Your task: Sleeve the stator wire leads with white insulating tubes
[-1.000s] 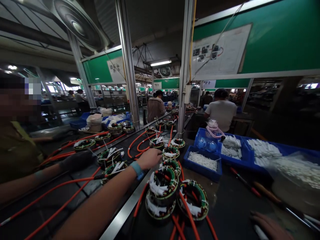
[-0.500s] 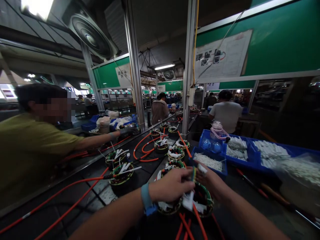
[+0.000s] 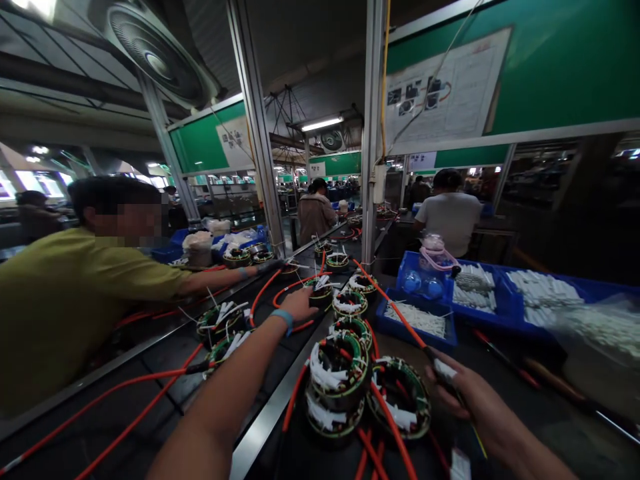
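- Fingers of the right hand [image 3: 470, 400] are closed round an orange cable [image 3: 400, 313] near its white-taped end; the cable runs up and away from the hand twd the metal post [image 3: 373, 133].
- Left hand [image 3: 299, 303] is stretched fwd over the belt, fingers curled at a wound stator [image 3: 320, 292]; can't tell if it actually grips it or just touches.
- Blue wristband [image 3: 283, 318] on the left wrist.
- Btw the two arms: a stacked pair of stators [image 3: 336, 383] w/ green rings and white sleeves, touching another stator [image 3: 400, 399] just right of it; orange leads trail off both twd the near edge.
- More stators in a row behind the stack, one [image 3: 350, 303] just right of the left hand.
- Left of the arm, on the dark belt [image 3: 150, 413]: two stators [image 3: 223, 330] w/ white tubes sticking up, long orange leads across the belt.
- Blue bins [image 3: 417, 320] w/ white sleeve pieces sit past the right hand, well apart from it.
- Co-worker in a yellow-green shirt [image 3: 65, 300] on the left, gloved hand [image 3: 267, 267] reaching across the belt.
- Two more people farther back, backs turned.
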Tool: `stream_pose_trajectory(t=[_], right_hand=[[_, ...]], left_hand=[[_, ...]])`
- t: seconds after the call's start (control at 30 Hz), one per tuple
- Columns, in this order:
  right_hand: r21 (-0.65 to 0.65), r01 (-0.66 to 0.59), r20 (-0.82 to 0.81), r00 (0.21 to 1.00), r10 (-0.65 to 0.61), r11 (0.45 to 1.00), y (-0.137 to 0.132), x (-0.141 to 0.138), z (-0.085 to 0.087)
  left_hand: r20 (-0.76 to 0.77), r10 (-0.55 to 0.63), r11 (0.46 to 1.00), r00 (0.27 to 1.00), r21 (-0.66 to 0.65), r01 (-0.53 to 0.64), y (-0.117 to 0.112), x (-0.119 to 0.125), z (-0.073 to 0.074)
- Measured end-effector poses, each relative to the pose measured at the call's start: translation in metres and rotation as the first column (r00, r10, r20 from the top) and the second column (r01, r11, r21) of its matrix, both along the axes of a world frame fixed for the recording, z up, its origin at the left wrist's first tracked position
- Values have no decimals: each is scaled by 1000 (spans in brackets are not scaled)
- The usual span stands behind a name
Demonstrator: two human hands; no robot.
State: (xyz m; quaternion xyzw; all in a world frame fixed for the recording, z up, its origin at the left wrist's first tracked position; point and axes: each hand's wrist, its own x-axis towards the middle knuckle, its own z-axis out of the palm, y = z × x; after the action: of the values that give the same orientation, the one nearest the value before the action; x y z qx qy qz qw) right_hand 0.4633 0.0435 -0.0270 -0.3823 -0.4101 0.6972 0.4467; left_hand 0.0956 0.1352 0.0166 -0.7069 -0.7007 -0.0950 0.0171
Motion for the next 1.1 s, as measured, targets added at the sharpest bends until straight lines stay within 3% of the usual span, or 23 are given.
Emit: stream_pose_trajectory(t=[0.13,0.23,0.37,0.47,0.63,0.93,1.1], right_hand=[[37,46,21,999,-47,998,-3,13,-48],[45,17,55,998,-19,999,0,15,-73],[56,-77,34,997,75,995,7,16,-79],[57,-114,42,993,111,992,10,18,-75],[67,-187,-15,982,189,980,8,20,-73],[61,-208,-34,977,210,976,4,19,-60],[45,-237,-57,969,239,970,7,18,-63]], left_hand=[[-104,43,999,994,0,-43,33,-3,-16],[-160,71,997,985,-8,-73,46,0,-27],[-228,125,991,966,-13,-131,46,3,-36],[-277,168,984,946,-15,-179,34,-1,-33],[-340,242,953,909,-93,-289,-10,-25,-19],[-331,505,818,797,-109,-564,-134,-86,-11],[-321,523,813,790,-92,-575,-183,-107,-14]])
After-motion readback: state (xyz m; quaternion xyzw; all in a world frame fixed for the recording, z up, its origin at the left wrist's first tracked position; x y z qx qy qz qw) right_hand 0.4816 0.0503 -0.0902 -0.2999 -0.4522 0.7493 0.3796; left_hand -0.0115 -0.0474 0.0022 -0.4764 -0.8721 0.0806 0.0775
